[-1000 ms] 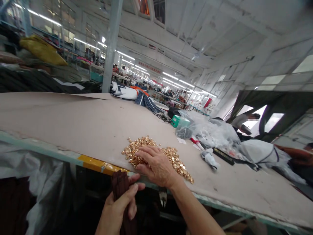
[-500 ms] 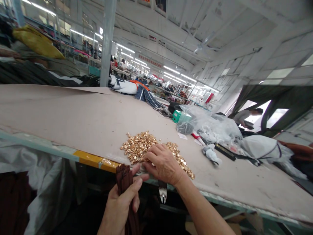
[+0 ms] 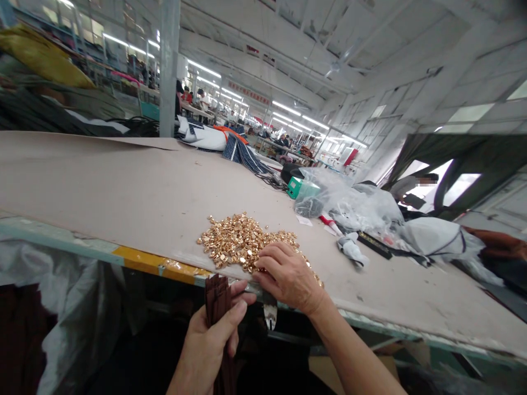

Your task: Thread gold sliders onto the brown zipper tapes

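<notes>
At the table [image 3: 123, 186] edge, the right hand [image 3: 290, 277] pinches at a pile of gold buttons [image 3: 242, 244], while the left hand [image 3: 209, 337] keeps its grip pressed around brown fabric strips [image 3: 219, 299].

Cardboard-covered table [image 3: 123, 181] bears gold buttons [image 3: 239, 247] and plastic bags [image 3: 354, 206].

Glossy gold metal buttons [image 3: 242, 241] — matt brown paper [image 3: 123, 181]
</notes>
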### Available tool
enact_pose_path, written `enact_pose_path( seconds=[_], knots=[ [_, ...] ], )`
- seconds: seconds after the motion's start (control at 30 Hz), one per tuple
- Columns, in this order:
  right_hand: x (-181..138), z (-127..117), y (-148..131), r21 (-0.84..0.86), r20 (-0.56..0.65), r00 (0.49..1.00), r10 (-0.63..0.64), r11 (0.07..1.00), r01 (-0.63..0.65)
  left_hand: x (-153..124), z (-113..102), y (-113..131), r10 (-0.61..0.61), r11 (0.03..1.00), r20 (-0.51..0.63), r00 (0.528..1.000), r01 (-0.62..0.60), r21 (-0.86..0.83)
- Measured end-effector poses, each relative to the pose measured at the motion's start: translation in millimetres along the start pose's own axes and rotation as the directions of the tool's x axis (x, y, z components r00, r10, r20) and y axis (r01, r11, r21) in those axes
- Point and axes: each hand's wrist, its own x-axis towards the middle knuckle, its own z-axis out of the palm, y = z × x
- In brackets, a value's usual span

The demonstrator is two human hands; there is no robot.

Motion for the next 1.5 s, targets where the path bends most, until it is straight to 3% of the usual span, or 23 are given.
enact_pose_path(
  seconds=[0.27,0.67,0.8,0.9,1.07,1.23,1.37,1.5],
  knots=[
    [-23,-2,9,-0.016,-0.085,0.995,0.054,0.998,-0.055,-2,12,-8,-0.045,0.999,-0.006,0.999,0.045,-0.021],
    [-37,-7,13,0.092,-0.242,0.950,0.199,0.979,-0.182,-2,11,-11,-0.067,0.998,0.007,0.998,0.067,0.011],
    [-44,-17,-12,0.258,-0.308,0.889,0.339,0.929,-0.265,-4,7,-9,-0.055,0.998,0.021,0.998,0.054,0.020],
    [-54,-19,-47,0.425,-0.295,0.839,0.456,0.850,-0.313,-9,4,-8,-0.096,0.995,0.131,0.987,0.099,-0.017],
    [-70,-6,-93,0.570,-0.253,0.818,0.516,0.763,-0.306,-16,-1,-13,-0.215,0.967,0.312,0.926,0.246,-0.063],
    [-84,11,-103,0.601,-0.263,0.777,0.572,0.727,-0.333,-18,-4,-21,-0.259,0.958,0.343,0.903,0.287,-0.031],
    [-93,15,-104,0.595,-0.248,0.789,0.561,0.732,-0.333,-20,-5,-27,-0.332,0.930,0.359,0.872,0.366,-0.027],
    [-98,11,-108,0.547,-0.269,0.785,0.558,0.759,-0.353,-23,-2,-31,-0.317,0.942,0.339,0.886,0.337,-0.001]
  ],
)
